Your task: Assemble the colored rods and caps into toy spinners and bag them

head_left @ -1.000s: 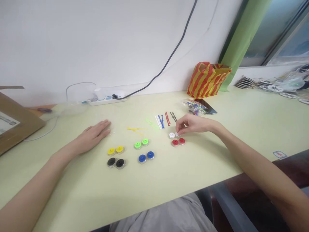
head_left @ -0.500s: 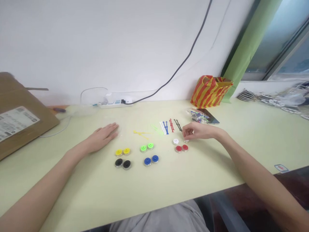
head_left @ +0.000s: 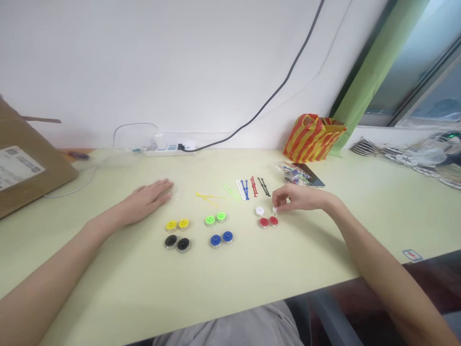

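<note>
My left hand (head_left: 148,201) lies flat on the table with its fingers stretched out, left of the yellow arrow-shaped pieces (head_left: 207,196). The fingers of my right hand (head_left: 293,197) are pinched on a white-topped round piece (head_left: 274,210), partly hidden behind them. Beside it sits another white-topped round piece (head_left: 260,211). Two red ones (head_left: 264,222) lie just in front. Further left are pairs of green (head_left: 210,220), blue (head_left: 215,240), yellow (head_left: 172,225) and black (head_left: 183,244) round pieces with clear bases. Behind them lie thin green, white, blue (head_left: 245,189), red (head_left: 254,186) and black arrow-shaped pieces (head_left: 264,186).
A cardboard box (head_left: 36,166) stands at the left. By the wall are a power strip (head_left: 169,148) with a black cable (head_left: 259,109) and a striped bag (head_left: 311,138). A clear packet (head_left: 293,173) lies against a dark flat tablet-like object (head_left: 310,175).
The view has shifted a little, so most of the table things appear slightly further left. My right hand stays at the white-topped piece, and my left hand remains flat on the table.
</note>
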Tool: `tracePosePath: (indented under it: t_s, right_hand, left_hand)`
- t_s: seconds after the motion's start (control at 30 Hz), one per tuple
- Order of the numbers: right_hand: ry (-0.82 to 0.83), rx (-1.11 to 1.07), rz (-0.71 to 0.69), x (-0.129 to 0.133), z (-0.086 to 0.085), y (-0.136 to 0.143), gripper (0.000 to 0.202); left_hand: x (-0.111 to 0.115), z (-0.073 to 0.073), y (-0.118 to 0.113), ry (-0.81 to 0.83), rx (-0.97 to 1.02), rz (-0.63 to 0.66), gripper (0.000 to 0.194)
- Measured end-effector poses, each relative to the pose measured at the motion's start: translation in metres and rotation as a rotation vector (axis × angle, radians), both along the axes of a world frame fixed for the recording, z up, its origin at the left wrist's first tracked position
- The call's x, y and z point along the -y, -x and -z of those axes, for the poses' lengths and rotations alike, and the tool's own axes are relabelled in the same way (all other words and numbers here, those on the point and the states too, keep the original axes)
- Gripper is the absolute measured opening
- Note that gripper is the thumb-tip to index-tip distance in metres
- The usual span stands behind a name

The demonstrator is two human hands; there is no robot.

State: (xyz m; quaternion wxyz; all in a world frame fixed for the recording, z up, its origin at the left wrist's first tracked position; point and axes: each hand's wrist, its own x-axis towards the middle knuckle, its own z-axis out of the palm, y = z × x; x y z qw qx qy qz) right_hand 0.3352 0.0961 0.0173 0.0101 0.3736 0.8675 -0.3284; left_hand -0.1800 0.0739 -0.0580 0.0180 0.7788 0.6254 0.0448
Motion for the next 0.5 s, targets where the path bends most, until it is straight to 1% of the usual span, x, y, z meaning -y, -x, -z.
tracePosePath:
  t_s: [0.07,0.13,0.2,0.27,0.33,0.4,0.5]
  right_hand:
    - [-0.019,0.017,0.032,0.0,0.001,-0.003,0.024]
    - [-0.041,-0.005,0.082,0.0,-0.001,-0.006,0.024]
    - [-0.044,-0.1,0.106,0.0,-0.006,-0.004,0.027]
    - [-0.023,-0.244,0.072,-0.001,-0.013,0.008,0.03]
    - [-0.003,-0.337,-0.015,-0.003,-0.022,0.032,0.029]
    - [-0.025,-0.313,-0.127,-0.009,-0.031,0.066,0.022]
    - [-0.178,-0.294,-0.294,-0.018,-0.04,0.125,0.009]
  left_hand:
    - [0.003,-0.007,-0.004,-0.108,-0.035,0.011,0.067]
    - [0.008,-0.02,-0.012,-0.274,-0.053,0.03,0.063]
    - [0.015,-0.033,-0.027,-0.411,-0.012,0.051,0.056]
    - [0.023,-0.044,-0.046,-0.532,0.074,0.077,0.05]
    - [0.03,-0.049,-0.069,-0.579,0.155,0.135,0.046]
    - [0.037,-0.049,-0.092,-0.562,0.198,0.219,0.046]
    - [0.043,-0.044,-0.115,-0.494,0.218,0.311,0.047]
